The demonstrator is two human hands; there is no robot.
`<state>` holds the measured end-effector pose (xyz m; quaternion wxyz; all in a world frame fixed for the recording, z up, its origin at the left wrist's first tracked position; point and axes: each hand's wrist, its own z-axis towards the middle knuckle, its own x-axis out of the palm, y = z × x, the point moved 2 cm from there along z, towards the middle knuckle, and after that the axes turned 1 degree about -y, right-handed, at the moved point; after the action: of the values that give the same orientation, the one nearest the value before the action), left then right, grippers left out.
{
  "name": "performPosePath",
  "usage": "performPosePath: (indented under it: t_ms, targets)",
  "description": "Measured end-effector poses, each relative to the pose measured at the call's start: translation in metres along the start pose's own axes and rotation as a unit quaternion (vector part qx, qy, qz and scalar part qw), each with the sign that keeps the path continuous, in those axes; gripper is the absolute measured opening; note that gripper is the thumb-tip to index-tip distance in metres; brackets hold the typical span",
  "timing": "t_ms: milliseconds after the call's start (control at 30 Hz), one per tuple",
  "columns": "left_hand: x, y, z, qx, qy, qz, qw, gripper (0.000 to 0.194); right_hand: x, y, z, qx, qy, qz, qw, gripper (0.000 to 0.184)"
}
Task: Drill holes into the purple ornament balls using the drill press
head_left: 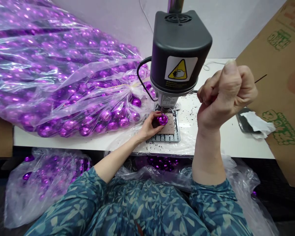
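Note:
My left hand (149, 127) pinches a shiny purple mirror-faceted ball (162, 119) between thumb and fingers. The ball rests on a square brown board (170, 125), which lies on the slotted metal base (178, 136) of a small bench drill press (180, 42). Directly above the ball is the press's lower end; its tip is hard to make out. Raised at the right of the motor housing, my right hand (227, 95) is closed in a fist around the press's lever (260, 78), whose thin rod shows on both sides of the fist.
A large clear bag (71, 75) of purple balls covers the table's left side. One loose ball (136, 102) sits by its tied neck. Dark shavings dot the white table (186, 131). A phone under tissue (257, 123) and cardboard (272, 82) stand right. Another bag (49, 180) hangs below.

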<state>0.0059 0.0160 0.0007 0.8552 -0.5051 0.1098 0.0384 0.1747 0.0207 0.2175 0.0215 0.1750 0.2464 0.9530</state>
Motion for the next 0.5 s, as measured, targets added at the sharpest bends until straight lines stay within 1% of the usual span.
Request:
performPosePath:
  t_ms: [100, 167, 233, 300, 367, 500]
  targets:
    - [0.0029, -0.0037, -0.0012, 0.002, 0.009, 0.005, 1.0, 0.05, -0.0001, 0.0005, -0.0003, -0.002, 0.008, -0.016, 1.0, 0.048]
    - [0.0047, -0.0051, -0.0016, -0.015, 0.007, -0.008, 1.0, 0.048, -0.0003, 0.0006, -0.0006, -0.008, 0.011, -0.017, 1.0, 0.047]
    - [0.0061, -0.0058, -0.002, -0.041, -0.007, -0.019, 0.999, 0.05, -0.0008, 0.0006, -0.0012, -0.011, 0.011, -0.015, 1.0, 0.048]
    - [0.0071, -0.0059, -0.0028, -0.067, -0.028, -0.029, 0.997, 0.057, -0.0014, 0.0006, -0.0019, -0.008, 0.007, -0.017, 1.0, 0.049]
    - [0.008, -0.0059, -0.0034, -0.081, -0.042, -0.039, 0.995, 0.058, -0.0018, 0.0009, -0.0026, -0.003, 0.002, -0.02, 1.0, 0.05]
    - [0.0095, -0.0067, -0.0026, -0.066, -0.041, -0.063, 0.995, 0.054, -0.0015, 0.0018, -0.0029, 0.005, -0.001, -0.011, 1.0, 0.05]
